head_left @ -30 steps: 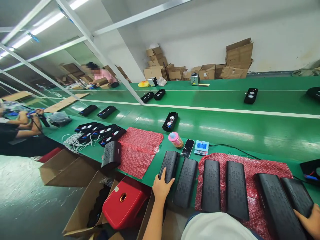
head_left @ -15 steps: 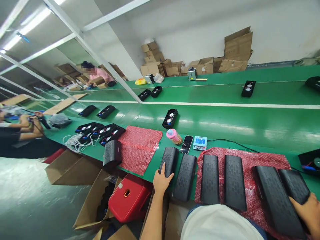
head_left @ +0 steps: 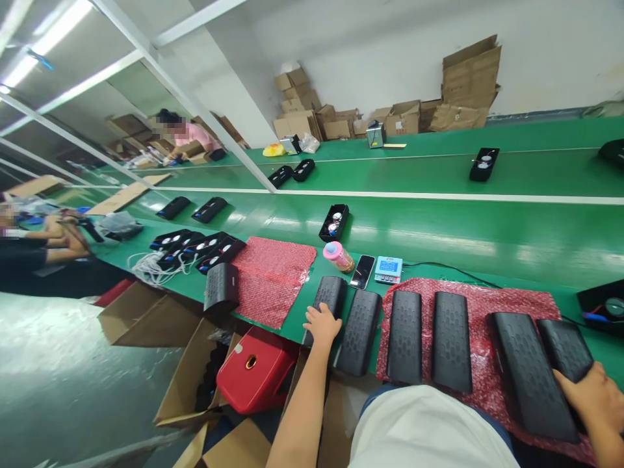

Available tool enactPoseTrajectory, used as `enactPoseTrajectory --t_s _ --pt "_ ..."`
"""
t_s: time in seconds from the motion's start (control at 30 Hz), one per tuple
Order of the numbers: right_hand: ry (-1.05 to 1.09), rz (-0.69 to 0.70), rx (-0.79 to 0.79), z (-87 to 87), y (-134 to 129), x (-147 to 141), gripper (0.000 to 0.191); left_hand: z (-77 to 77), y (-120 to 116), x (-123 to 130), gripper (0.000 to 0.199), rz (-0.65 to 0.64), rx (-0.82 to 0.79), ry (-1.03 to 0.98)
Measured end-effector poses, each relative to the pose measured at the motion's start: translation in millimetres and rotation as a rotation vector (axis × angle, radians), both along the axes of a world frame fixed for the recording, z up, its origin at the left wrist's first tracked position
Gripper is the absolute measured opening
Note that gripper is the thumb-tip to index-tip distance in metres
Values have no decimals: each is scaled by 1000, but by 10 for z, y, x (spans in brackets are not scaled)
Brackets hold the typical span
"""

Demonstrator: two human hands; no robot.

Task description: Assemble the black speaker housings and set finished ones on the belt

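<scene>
My left hand (head_left: pixel 324 324) is open, its fingers spread over the near part of a black, dimple-patterned speaker casing (head_left: pixel 331 292). Whether the palm touches it I cannot tell. At the right edge, my right hand (head_left: pixel 597 396) grips the near end of the rightmost speaker casing (head_left: pixel 565 344), the thumb along its left side. A longer casing (head_left: pixel 531 370) lies just left of that hand. Between my hands, more casings of the same kind rest side by side, partly on red bubble wrap (head_left: pixel 480 344).
A pink-lidded jar (head_left: pixel 338 257), a phone (head_left: pixel 363 272) and a small display device (head_left: pixel 389 269) stand behind the casings. An open casing with round parts (head_left: pixel 334 222) sits on the green belt. Below left are a red stool (head_left: pixel 256 370) and cartons. Two co-workers sit at left.
My left hand has lifted its fingers from pressing on the casing and spread them. My right hand keeps its hold on the rightmost casing. The view has shifted slightly.
</scene>
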State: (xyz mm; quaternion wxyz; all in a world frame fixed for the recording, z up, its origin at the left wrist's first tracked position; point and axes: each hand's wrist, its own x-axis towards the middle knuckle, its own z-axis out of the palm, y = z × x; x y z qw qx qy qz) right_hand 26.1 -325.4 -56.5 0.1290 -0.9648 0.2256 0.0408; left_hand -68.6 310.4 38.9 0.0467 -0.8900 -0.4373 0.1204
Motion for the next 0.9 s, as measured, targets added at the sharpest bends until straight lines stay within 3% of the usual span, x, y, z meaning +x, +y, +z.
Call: enactPoseTrajectory --t_s 0.1,0.17,0.23,0.27,0.4,0.5,0.67,0.9 --pt "-16 -96 82 263 176 -10 118 34 -96 52 68 -21 56 -33" --pt "-136 -114 181 468 300 -23 113 72 -100 50 64 -36 57 -52" --pt "-209 -90 547 627 416 -40 107 80 -66 51 62 -47 53 -63" --pt "-182 -63 641 678 469 -51 102 71 -44 56 62 -53 74 -64" --pt "-28 -40 852 729 635 -112 66 21 25 100 62 -60 104 -62" --pt "43 -55 954 740 732 -155 54 30 84 140 65 -17 23 -37" --pt "-5 6 952 799 992 -193 63 68 146 203 64 75 -52 6" --pt "-215 73 621 788 1491 -331 77 93 30 254 62 105 -12 10"
